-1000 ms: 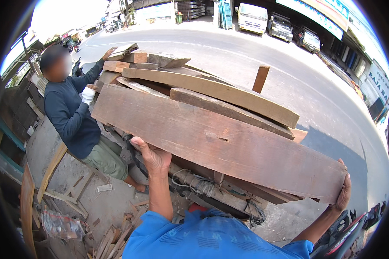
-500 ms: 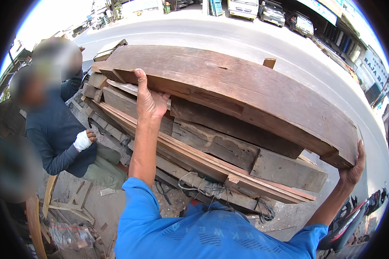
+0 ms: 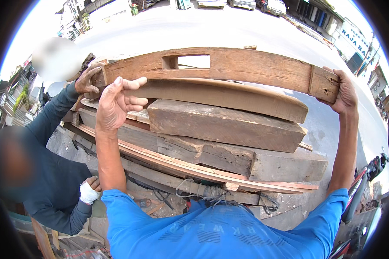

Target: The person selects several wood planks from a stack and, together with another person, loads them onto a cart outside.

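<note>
A long brown wooden beam (image 3: 255, 62) with a rectangular slot cut through it lies across the far side of a stack of timber. My right hand (image 3: 345, 93) grips its squared right end, with the thumb over the top. Just in front of the beam's left part, my left hand (image 3: 114, 102) is raised with fingers apart and nothing in it. A co-worker's hand (image 3: 88, 80) holds the beam's left end. Nearer to me lie a smooth brown plank (image 3: 229, 97) and a thick weathered beam (image 3: 224, 125).
Lower in the stack are a cracked grey timber (image 3: 289, 166) and thin reddish boards (image 3: 160, 153), with cord (image 3: 212, 190) at the near side. The co-worker in a dark top (image 3: 56, 172) stands at the left, one hand bandaged. A motorcycle (image 3: 363, 185) stands at the right. Beyond runs a road (image 3: 138, 34).
The held beam has turned, so its slotted side now faces me, and it sits farther away. My left hand has come off it and opened. The co-worker's hand has reached its left end.
</note>
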Tool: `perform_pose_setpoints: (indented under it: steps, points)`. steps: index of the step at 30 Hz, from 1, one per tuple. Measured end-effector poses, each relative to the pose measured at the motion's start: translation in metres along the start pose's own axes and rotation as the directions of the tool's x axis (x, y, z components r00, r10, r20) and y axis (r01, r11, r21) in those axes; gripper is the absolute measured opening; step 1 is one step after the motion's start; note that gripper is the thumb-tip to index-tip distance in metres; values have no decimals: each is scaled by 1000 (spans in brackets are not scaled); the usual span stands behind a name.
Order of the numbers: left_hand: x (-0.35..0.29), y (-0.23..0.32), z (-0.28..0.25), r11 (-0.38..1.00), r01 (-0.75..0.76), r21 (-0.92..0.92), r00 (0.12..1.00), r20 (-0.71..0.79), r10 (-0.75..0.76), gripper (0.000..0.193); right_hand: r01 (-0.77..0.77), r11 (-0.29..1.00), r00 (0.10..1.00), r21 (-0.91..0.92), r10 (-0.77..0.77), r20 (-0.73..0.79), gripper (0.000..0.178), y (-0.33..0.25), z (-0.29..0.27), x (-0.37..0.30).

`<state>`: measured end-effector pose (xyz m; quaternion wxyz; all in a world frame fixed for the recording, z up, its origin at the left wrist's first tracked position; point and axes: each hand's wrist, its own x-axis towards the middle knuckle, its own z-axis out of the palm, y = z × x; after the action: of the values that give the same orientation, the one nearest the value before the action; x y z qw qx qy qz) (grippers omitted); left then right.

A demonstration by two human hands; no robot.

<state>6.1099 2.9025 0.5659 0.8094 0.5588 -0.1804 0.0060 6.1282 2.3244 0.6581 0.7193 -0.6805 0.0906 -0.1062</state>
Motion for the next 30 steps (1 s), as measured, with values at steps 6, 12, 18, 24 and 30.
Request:
perform_pose_setpoints:
  steps: [6, 12, 18, 24, 30]
  points:
    - [50, -15, 21, -176, -232, 957, 778, 291, 557, 58, 248, 846, 955, -472, -130, 268, 64, 52, -12, 14]
    - [126, -64, -20, -268, -201, 942, 881, 294, 370, 71, 224, 860, 974, -459, -214, 73, 60, 72, -13, 70]
    - [158, -47, 2, -312, -78, 947, 988, 115, 99, 66, 366, 651, 925, -665, -332, 184, 57, 66, 7, 63]
    - [196, -52, 17, -340, -7, 940, 995, -28, -98, 77, 319, 608, 932, -727, -340, 125, 59, 79, -10, 37]
    - [195, -49, 4, -430, 22, 903, 970, -124, -211, 87, 273, 666, 943, -695, -327, 57, 52, 55, -75, -56]
